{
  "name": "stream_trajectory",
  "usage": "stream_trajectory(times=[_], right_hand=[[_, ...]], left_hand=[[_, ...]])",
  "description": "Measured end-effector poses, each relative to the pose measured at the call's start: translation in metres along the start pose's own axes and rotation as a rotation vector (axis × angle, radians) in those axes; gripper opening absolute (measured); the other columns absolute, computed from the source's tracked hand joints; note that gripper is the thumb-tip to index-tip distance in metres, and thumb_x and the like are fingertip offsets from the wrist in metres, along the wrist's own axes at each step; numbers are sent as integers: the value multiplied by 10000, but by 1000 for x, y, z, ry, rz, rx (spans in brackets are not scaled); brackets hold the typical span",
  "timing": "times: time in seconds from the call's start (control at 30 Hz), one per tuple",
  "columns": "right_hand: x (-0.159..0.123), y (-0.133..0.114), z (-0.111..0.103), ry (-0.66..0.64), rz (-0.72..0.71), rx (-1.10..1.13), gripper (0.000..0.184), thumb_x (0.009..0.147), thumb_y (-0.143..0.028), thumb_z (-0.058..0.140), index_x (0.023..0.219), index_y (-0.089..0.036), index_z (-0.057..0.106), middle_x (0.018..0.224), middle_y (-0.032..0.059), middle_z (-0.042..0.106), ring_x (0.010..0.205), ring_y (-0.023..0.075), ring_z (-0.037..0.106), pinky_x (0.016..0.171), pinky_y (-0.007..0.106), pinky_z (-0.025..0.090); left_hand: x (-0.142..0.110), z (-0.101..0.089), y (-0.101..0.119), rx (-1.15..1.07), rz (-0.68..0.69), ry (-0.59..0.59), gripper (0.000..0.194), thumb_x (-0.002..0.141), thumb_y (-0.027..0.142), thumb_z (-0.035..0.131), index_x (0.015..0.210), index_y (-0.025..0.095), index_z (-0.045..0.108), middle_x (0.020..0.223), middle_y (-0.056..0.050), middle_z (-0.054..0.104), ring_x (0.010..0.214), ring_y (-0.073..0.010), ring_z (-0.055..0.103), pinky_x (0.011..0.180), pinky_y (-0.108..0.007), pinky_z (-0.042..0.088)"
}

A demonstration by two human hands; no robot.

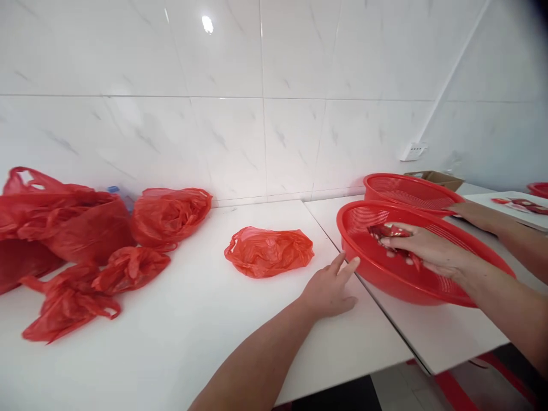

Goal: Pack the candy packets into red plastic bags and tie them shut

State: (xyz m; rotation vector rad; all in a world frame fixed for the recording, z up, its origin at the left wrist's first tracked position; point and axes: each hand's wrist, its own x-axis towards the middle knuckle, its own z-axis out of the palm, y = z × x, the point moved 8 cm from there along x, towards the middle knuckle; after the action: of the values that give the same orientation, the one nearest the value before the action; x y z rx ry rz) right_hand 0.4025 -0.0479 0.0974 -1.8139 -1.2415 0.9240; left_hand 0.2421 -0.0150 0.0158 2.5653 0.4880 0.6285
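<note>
My right hand (428, 248) is inside the near red plastic basket (398, 285), its fingers closed round some shiny red packets (387, 233). Part of what it grips is hidden behind my fingers. With fingers spread, my left hand (327, 291) rests at the table seam, its fingertips at the left outer wall of that basket. Just beyond and left of it, a crumpled red plastic bag (269, 254) lies flat on the white table (180, 348).
Full-looking red bags (89, 228) and crumpled ones (72, 302) crowd the left, with a blue-capped bottle (124, 198) behind. Another red basket (406, 191) sits beyond mine. Another person's arm (492, 220) reaches in at right, near a white board (514, 205). A tiled wall closes the back.
</note>
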Motion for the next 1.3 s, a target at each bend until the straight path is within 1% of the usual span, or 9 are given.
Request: stream_trajectory(times=[0.13, 0.3, 0.47, 0.6, 0.73, 0.87, 0.97, 1.1, 1.3], right_hand=[[-1, -47, 6, 186, -116, 69, 410, 729, -417, 631, 1050, -169, 572, 661, 45, 597, 508, 89, 464, 410, 209, 297], [-7, -101, 76, 101, -267, 30, 402, 699, -375, 654, 1071, -232, 599, 689, 5, 598, 526, 101, 498, 433, 207, 377], [19, -109, 151, -32, -316, -48, 321, 721, -371, 590, 1024, -267, 616, 719, -22, 593, 507, 93, 469, 407, 198, 348], [55, -104, 202, -64, -395, -147, 157, 707, -315, 573, 835, -239, 625, 690, -30, 592, 586, 114, 508, 475, 206, 355], [80, -102, 233, -77, -444, -251, 136, 726, -301, 562, 850, -278, 613, 791, -23, 636, 688, 144, 569, 552, 231, 395], [86, -100, 241, -122, -498, -265, 520, 681, -314, 647, 1182, -337, 511, 1136, 12, 584, 937, 176, 583, 703, 257, 462], [86, -91, 226, 49, -552, -308, 403, 766, -330, 563, 1167, -321, 528, 1185, 9, 544, 1032, 173, 545, 811, 282, 453], [81, -66, 204, 330, -626, -498, 249, 809, -229, 469, 1014, -247, 610, 1054, 33, 573, 1001, 193, 530, 877, 334, 420], [88, -32, 189, 400, -510, -648, 346, 800, -255, 499, 1136, -217, 569, 1054, 69, 558, 979, 225, 519, 846, 358, 434]], left_hand=[[-3, -9, 4, 36, 59, 128, 843, 728, 261, 594, 1430, 269, 126, 1481, -123, 228, 1187, -290, 458, 899, -446, 462], [-26, -57, -4, 274, 42, 553, 412, 753, 143, 508, 1156, 225, 507, 1272, -112, 480, 1106, -260, 498, 894, -432, 448], [-89, -129, -52, 494, -197, 954, 446, 764, 154, 532, 1203, 186, 459, 1367, -166, 359, 1277, -299, 334, 1014, -503, 323], [-135, -168, -99, 531, -427, 1017, 495, 763, 162, 541, 1245, 170, 425, 1401, -175, 296, 1314, -305, 276, 1049, -521, 266], [-157, -178, -133, 414, -623, 1011, 473, 758, 178, 553, 1220, 181, 450, 1390, -163, 303, 1319, -312, 264, 1049, -534, 265], [-151, -169, -150, 295, -667, 883, 431, 795, 230, 529, 1221, 217, 458, 1393, -135, 320, 1321, -298, 269, 1043, -527, 281], [-149, -164, -164, 191, -718, 825, 426, 834, 305, 498, 1247, 219, 441, 1398, -133, 334, 1322, -283, 278, 1048, -506, 290], [-152, -165, -174, 64, -770, 821, 523, 834, 390, 508, 1309, 215, 374, 1389, -125, 374, 1295, -261, 346, 1037, -435, 337], [-151, -159, -181, -92, -843, 753, 665, 769, 328, 603, 1356, 299, 291, 1195, -53, 578, 1039, -229, 574, 900, -381, 450]])
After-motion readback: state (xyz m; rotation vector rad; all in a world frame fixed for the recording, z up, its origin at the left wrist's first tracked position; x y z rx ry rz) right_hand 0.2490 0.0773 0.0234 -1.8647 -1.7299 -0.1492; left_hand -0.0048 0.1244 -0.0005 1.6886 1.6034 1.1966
